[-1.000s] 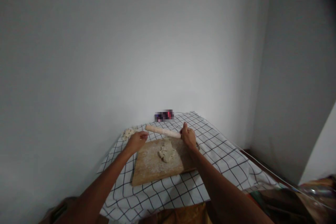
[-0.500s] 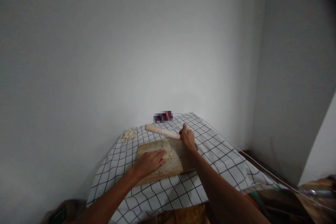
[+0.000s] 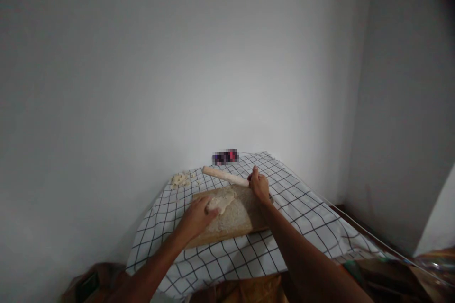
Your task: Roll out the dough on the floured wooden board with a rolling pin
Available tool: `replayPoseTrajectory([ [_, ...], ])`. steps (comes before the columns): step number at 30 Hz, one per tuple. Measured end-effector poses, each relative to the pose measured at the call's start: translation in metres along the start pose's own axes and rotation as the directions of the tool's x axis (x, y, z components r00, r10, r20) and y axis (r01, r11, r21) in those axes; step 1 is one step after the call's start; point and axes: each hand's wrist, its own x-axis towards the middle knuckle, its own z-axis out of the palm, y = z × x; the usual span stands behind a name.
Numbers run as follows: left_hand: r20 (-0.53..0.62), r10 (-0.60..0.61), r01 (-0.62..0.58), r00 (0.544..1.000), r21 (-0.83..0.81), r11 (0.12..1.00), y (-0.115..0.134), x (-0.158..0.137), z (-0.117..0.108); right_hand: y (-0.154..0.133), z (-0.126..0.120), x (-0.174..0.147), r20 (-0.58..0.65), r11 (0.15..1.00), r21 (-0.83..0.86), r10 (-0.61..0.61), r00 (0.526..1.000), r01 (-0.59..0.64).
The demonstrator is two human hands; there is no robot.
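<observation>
Pale wooden cylindrical rolling pin (image 3: pixel 224 175) extends leftward from the right hand (image 3: pixel 259 184), whose fingers close around its right end, thumb pointing up. Off-white, flattened dough (image 3: pixel 223 200) lies on the flour-dusted, rectangular wooden board (image 3: pixel 245 220). The left hand (image 3: pixel 198 216) touches the dough's left edge, thumb apart from the fingers; whether they pinch it cannot be told. Cream-coloured scraps (image 3: pixel 179 180) lie on the white, black-gridded cloth (image 3: pixel 295 194) beyond the board.
</observation>
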Motion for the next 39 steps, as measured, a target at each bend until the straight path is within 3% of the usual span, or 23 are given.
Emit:
replayPoseTrajectory([
  [4,0.112,0.141,-0.146,0.984,0.039,0.988,0.013,0.006,0.001,0.001,0.001,0.001,0.001,1.000,0.020,-0.006,1.000,0.006],
  [7,0.229,0.269,-0.276,0.935,-0.001,0.961,-0.001,0.018,-0.011,0.002,0.001,0.003,0.016,1.000,0.006,-0.006,1.000,0.006],
  [10,0.244,0.327,-0.333,0.913,-0.018,0.943,-0.017,0.028,-0.020,0.003,0.000,0.004,0.016,1.000,-0.012,-0.008,1.000,0.008],
  [13,0.071,0.254,-0.251,0.965,-0.053,0.967,-0.021,0.030,-0.032,0.004,0.000,0.003,0.011,0.999,-0.032,0.004,1.000,-0.004],
  [15,-0.157,0.137,-0.155,0.978,-0.113,0.981,-0.019,0.027,-0.048,0.002,0.000,0.001,0.031,0.997,-0.072,-0.001,1.000,0.003],
  [16,-0.289,0.082,-0.129,0.954,-0.147,0.981,-0.017,0.025,-0.057,0.001,0.000,0.000,0.049,0.994,-0.105,-0.009,0.999,0.014],
  [18,-0.516,0.020,-0.132,0.856,-0.181,0.975,-0.012,0.021,-0.074,-0.005,-0.001,-0.002,0.101,0.979,-0.202,-0.021,0.995,0.041],
  [20,-0.620,0.041,-0.167,0.784,-0.147,0.975,-0.003,0.016,-0.079,-0.013,-0.003,-0.006,0.165,0.939,-0.336,-0.021,0.986,0.076],
  [22,-0.588,0.099,-0.184,0.803,-0.087,0.979,0.008,0.011,-0.065,-0.021,-0.009,-0.012,0.232,0.866,-0.479,-0.031,0.972,0.142],
  [24,-0.494,0.120,-0.158,0.861,-0.035,0.987,0.018,0.004,-0.035,-0.028,-0.016,-0.020,0.290,0.773,-0.595,-0.050,0.956,0.221],
  [27,-0.426,0.034,-0.008,0.904,0.062,0.998,0.029,-0.009,0.019,-0.032,-0.029,-0.031,0.370,0.654,-0.690,-0.052,0.928,0.311],
  [29,-0.401,-0.003,0.053,0.916,0.112,0.992,0.030,-0.012,0.044,-0.034,-0.035,-0.035,0.416,0.608,-0.713,-0.034,0.909,0.350],
  [32,-0.381,-0.074,0.132,0.922,0.128,0.983,0.027,-0.006,0.053,-0.038,-0.038,-0.031,0.517,0.556,-0.688,-0.077,0.853,0.467],
  [36,-0.363,-0.181,0.225,0.914,0.080,0.971,0.022,0.010,0.044,-0.040,-0.031,-0.013,0.676,0.495,-0.598,-0.109,0.728,0.630],
  [39,-0.353,-0.217,0.248,0.910,0.044,0.968,0.022,0.016,0.043,-0.032,-0.019,0.002,0.710,0.492,-0.571,-0.105,0.696,0.657],
])
